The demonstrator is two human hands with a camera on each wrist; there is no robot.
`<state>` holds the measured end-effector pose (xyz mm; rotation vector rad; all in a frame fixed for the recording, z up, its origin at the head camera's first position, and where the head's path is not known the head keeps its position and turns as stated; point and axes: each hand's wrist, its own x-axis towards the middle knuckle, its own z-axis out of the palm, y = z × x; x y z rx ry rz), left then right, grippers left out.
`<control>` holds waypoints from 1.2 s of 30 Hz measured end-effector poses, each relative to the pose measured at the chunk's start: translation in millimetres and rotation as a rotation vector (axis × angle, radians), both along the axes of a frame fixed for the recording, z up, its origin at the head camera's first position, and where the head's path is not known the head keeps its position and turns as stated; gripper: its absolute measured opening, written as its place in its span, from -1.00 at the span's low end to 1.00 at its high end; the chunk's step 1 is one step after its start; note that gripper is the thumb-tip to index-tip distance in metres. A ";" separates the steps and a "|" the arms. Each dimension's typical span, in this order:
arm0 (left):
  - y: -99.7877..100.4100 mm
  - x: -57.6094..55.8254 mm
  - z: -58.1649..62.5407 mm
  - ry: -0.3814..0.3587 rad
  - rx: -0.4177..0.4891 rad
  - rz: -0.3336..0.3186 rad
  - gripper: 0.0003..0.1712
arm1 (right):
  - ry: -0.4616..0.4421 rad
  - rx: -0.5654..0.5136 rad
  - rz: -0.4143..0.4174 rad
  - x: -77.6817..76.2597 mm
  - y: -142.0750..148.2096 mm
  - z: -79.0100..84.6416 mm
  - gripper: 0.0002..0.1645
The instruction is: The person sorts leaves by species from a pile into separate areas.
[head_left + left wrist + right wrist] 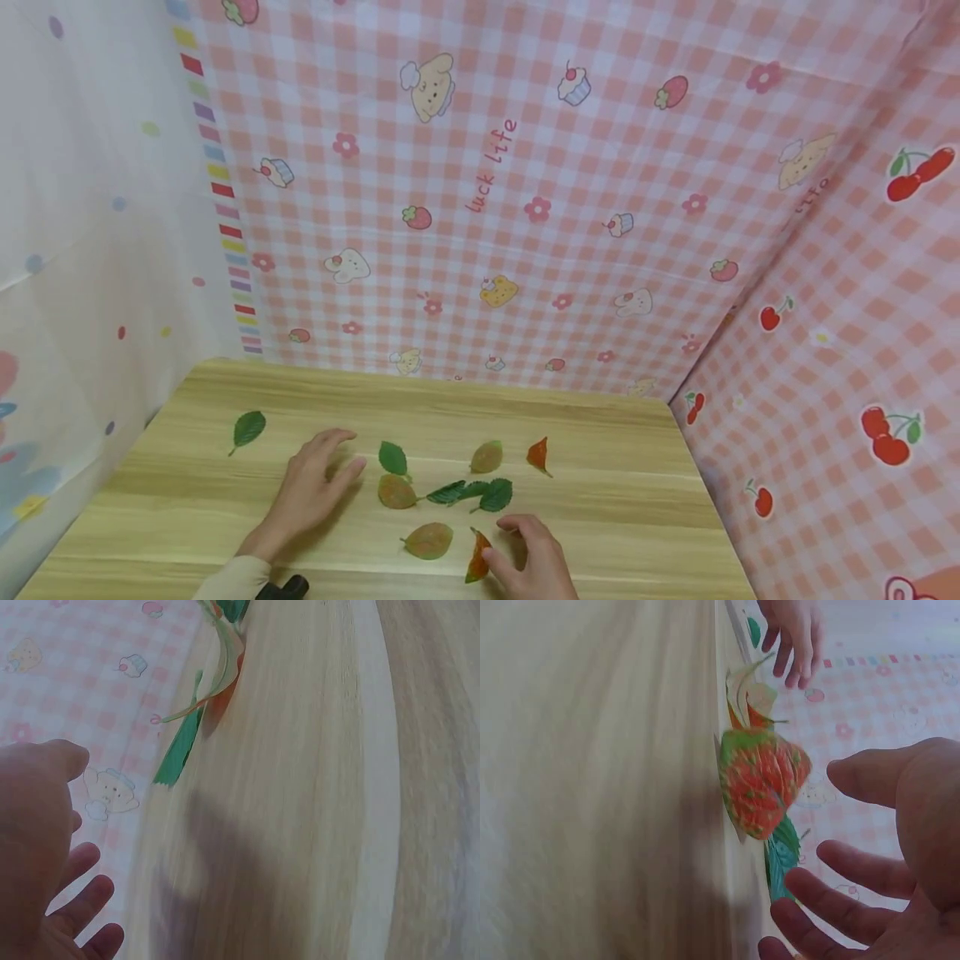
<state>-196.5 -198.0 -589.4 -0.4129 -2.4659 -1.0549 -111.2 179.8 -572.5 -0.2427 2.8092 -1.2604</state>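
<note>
My right hand [536,558] hovers at a red-orange leaf [477,558] with green edges, near the front of the table. In the right wrist view, its thumb and spread fingers [855,780] stand apart from that red leaf [761,780]. My left hand [311,487], fingers loosely bent and holding nothing, is left of a green leaf [392,457] and a brownish-green leaf [397,492]. Several dark green leaves [496,495] lie in a row at the middle. Another brownish-green leaf [429,541] rests left of the red one.
A lone green leaf [249,428] lies at the far left, beyond my left hand. Toward the back right are a brownish leaf [487,457] and an orange-red leaf [538,455]. Patterned cloth [465,250] hangs behind and along both sides of the wooden table [630,517].
</note>
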 end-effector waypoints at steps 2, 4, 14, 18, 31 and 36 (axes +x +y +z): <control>2.4 -1.3 -0.8 -0.018 -0.003 -0.010 -0.55 | 0.001 0.002 -0.005 2.1 -2.6 -1.7 -0.49; 4.9 -3.0 -1.0 -0.044 -0.010 -0.020 -0.54 | 0.002 0.004 -0.013 3.6 -4.6 -3.3 -0.50; 13.3 -13.7 -1.2 -0.149 -0.059 -0.051 -0.49 | 0.001 0.027 -0.048 7.7 -13.8 -8.8 -0.43; 18.6 -20.0 -0.1 -0.177 -0.079 -0.069 -0.46 | -0.016 0.044 -0.068 5.7 -16.6 -9.4 -0.43; 34.3 -37.8 -2.1 -0.157 -0.138 -0.124 -0.50 | -0.018 0.059 -0.088 2.7 -23.5 -11.4 -0.47; 34.7 -43.0 -10.0 -0.119 -0.132 -0.132 -0.52 | -0.027 0.064 -0.097 2.7 -25.2 -10.8 -0.47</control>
